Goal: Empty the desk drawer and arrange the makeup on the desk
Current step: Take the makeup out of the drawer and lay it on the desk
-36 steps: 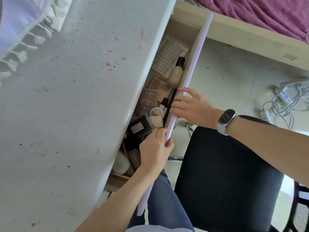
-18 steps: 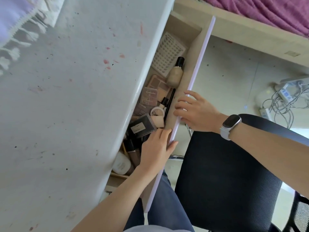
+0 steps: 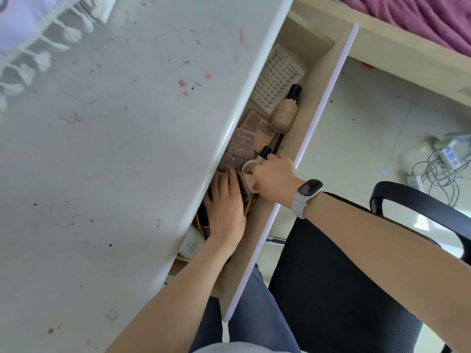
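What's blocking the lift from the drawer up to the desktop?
The desk edge overhangs the inner part of the drawer, so the left hand and the items beneath it sit partly under it. They must come outward toward the drawer front first. The desktop itself shows bare space.

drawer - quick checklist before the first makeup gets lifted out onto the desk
1. Drawer open far enough to reach in: ok, both hands are inside it.
2. Left hand has a secure grip: cannot tell, it lies flat over the dark compact, fingertips hidden under the desk edge.
3. Right hand has a secure grip: cannot tell, its fingers curl down by the white round container, but what they hold is hidden.
4. Landing space on the desk: ok, bare stained surface beside the drawer.
5. Foundation bottle out of the way: ok, it lies apart from both hands.
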A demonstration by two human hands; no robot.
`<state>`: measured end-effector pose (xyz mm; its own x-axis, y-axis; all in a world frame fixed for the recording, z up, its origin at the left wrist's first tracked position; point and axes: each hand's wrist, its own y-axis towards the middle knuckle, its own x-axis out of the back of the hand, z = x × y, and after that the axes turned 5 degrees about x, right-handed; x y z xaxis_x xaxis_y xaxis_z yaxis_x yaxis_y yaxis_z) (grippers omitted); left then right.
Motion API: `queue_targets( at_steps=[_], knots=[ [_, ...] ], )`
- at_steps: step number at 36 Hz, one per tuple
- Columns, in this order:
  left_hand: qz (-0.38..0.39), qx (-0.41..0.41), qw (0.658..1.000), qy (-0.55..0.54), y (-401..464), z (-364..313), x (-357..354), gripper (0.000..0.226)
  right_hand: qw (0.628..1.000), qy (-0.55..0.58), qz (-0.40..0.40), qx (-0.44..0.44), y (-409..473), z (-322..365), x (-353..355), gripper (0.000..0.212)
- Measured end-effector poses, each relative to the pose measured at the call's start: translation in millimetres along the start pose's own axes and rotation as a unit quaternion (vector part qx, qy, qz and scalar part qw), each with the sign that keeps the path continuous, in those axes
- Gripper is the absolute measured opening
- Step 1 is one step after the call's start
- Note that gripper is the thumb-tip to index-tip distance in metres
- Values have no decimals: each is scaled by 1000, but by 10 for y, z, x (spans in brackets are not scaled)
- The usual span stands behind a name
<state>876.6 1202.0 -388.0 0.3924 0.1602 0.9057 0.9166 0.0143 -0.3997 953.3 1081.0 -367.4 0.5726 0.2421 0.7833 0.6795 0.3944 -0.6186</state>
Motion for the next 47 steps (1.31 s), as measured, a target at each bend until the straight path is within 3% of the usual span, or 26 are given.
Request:
queue_targets(
  at_steps=[4, 10, 17, 23, 27, 29, 31, 35, 40, 43, 47],
  knots=[
    [-71, -51, 996, 0, -68, 25, -45, 55, 1000, 12, 0, -6, 42, 27, -10, 23],
    [-91, -95, 990, -43, -174, 151, -25, 72, 999, 41, -18, 17, 53, 16, 5, 3],
    [-94, -126, 968, -194, -371, 103, 272, 70, 967, 248, -49, 36, -111, -191, 224, 13],
    [-93, -80, 919, -376, -597, 58, 725, 79, 885, 436, -157, -28, -466, -301, 451, 7],
    [-103, 13, 870, -481, -677, 186, 974, 77, 790, 557, -251, -56, -575, -178, 547, 13],
    [-133, 75, 853, -499, -659, 333, 1056, 74, 765, 581, -272, -56, -538, -42, 626, 17],
    [-156, 136, 835, -509, -602, 541, 1121, 68, 769, 579, -267, -38, -437, 145, 730, 19],
    [-179, 259, 790, -526, -428, 1088, 1206, 60, 813, 541, -215, 17, -51, 659, 939, 21],
    [-227, 328, 764, -508, -205, 1671, 1283, 41, 876, 433, -203, 56, 530, 1354, 1186, 29],
    [-230, 350, 755, -505, -67, 1908, 1321, 44, 887, 399, -219, 73, 819, 1662, 1328, 30],
    [-219, 363, 758, -495, 64, 2117, 1386, 64, 903, 351, -217, 121, 1047, 1932, 1514, 43]
  ],
)
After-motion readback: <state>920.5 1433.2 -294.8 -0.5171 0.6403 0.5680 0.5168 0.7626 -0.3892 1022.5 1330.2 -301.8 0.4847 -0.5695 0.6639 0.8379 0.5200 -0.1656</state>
